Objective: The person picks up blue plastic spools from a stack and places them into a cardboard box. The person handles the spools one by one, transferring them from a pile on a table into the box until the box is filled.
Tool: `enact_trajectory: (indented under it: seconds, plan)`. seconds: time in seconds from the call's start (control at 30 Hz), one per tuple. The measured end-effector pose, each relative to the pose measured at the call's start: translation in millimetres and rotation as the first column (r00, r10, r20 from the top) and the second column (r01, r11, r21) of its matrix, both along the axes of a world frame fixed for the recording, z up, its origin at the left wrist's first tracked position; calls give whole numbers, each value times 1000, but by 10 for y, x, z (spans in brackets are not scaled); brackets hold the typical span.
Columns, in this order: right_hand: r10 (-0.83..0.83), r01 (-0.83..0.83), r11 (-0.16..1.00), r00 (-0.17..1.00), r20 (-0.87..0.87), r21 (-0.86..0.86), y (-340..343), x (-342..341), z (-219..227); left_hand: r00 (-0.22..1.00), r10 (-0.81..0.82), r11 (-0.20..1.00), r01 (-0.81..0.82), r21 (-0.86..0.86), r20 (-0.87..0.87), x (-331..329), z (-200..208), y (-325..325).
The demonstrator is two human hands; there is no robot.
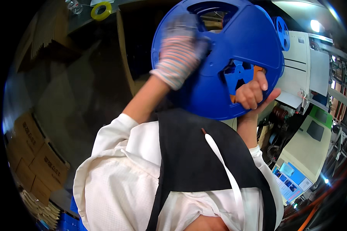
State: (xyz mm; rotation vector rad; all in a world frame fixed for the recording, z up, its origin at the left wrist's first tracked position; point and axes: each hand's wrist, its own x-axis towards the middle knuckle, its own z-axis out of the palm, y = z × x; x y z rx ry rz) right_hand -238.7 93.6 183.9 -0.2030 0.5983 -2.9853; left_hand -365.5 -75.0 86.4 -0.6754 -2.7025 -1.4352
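Observation:
A large blue plastic reel (219,82) with cut-out windows is held up in front of my chest. My right hand (254,92), bare, hooks its fingers through the reel's lower right window, with the thumb outside near the rim. My left hand (181,50) wears a striped glove with a dark coating over the fingers. It lies over the left part of the reel's face, beside the upper window. Motion smears its fingers, so their grip does not show. Through the windows I see another blue reel hub (239,75) and orange pieces.
An open cardboard box (123,50) stands beyond the reel. Further left are stacked cartons (38,154) on the floor. A yellow tape roll (101,11) and a clear bottle (74,6) rest on a far surface. Pale machines (306,142) line the right, near another blue reel (282,33).

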Motion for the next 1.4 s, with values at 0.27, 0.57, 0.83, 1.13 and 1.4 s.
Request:
enact_trajectory:
  seconds: [0.27, 0.57, 0.83, 1.13, 1.4]
  plan:
    - [-63, 60, 996, 997, 53, 68, 78, 79, 68, 930, 133, 981, -73, -180, 344, -211, -1216, -235]
    - [-179, 179, 984, 983, 45, 3, 229, 46, 71, 996, -81, 984, 85, -158, 32, 333, -304, -84]
    - [-123, 39, 841, 985, 121, 539, -416, -133, 130, 707, -140, 971, -39, 237, 693, 502, 216, 76]
    - [-316, 123, 695, 937, 147, 709, 41, -82, 61, 345, -864, 25, -699, 714, 368, 304, 179, -795]
    - [-597, 124, 475, 772, 216, 871, 100, -19, -330, 204, -977, -196, -712, 675, -68, 478, 158, -960]
